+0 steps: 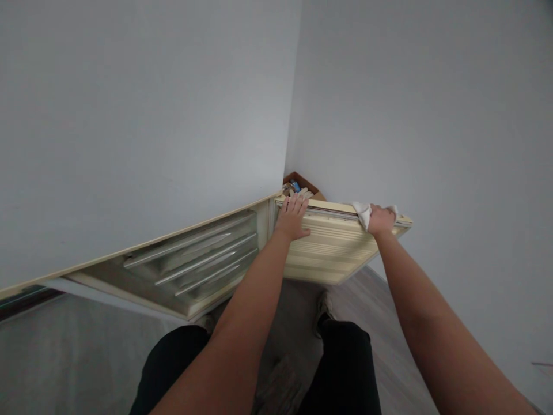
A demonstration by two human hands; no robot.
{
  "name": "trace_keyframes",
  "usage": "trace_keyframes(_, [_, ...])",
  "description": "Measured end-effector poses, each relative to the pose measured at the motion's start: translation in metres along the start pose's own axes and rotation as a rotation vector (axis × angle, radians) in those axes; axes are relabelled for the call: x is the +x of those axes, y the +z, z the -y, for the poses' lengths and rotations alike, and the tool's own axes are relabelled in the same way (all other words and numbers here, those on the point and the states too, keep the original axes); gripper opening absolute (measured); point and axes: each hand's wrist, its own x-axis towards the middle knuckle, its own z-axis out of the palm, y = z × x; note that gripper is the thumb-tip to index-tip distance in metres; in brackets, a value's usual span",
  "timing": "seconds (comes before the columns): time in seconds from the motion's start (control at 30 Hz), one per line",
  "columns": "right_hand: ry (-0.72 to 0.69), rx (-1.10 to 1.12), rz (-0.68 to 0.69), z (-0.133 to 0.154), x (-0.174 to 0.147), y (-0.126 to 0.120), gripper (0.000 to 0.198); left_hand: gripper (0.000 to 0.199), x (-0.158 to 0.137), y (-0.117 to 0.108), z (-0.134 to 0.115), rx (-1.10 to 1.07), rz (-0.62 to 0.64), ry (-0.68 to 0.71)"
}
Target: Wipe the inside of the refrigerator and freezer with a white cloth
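Observation:
A cream freezer door (pixel 328 245) stands open, its ribbed inner face turned towards me. My left hand (pixel 292 218) lies on the door's top edge near the hinge side, fingers stretched over the rim and thumb apart. Towards the far end of the same edge, my right hand (pixel 382 219) is closed round a white cloth (pixel 363 213) pressed against the rim. A pale gasket strip runs along the edge between my hands. To the left, the freezer compartment (pixel 207 253) shows several long horizontal bars inside.
A large white panel (pixel 142 115) rises above the compartment, and a white wall (pixel 453 144) stands to the right. Behind the door sits a cardboard box (pixel 317 195) holding small items. My feet and dark-trousered legs are on the grey wood-look floor (pixel 389 340).

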Motion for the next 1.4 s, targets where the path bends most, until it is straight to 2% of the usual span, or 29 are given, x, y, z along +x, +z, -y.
trace_keyframes(0.33, [-0.019,-0.003,-0.02,-0.002,-0.018,-0.002,0.05,0.109,0.0,-0.002,0.001,0.034,0.023,-0.016])
trace_keyframes(0.57, [-0.141,0.032,0.142,-0.012,-0.014,-0.009,0.063,0.115,-0.001,-0.01,-0.009,0.083,0.099,-0.074])
trace_keyframes(0.8, [-0.186,0.059,0.163,-0.016,-0.021,-0.009,0.069,0.118,-0.002,-0.018,-0.011,0.113,0.177,-0.092])
trace_keyframes(0.97, [-0.205,0.098,0.158,-0.018,-0.035,-0.012,0.082,0.12,-0.004,-0.017,-0.008,0.122,0.183,-0.087])
trace_keyframes(1.4, [-0.172,0.034,0.136,-0.018,-0.032,-0.014,0.087,0.124,0.001,-0.009,-0.008,0.064,0.135,-0.101])
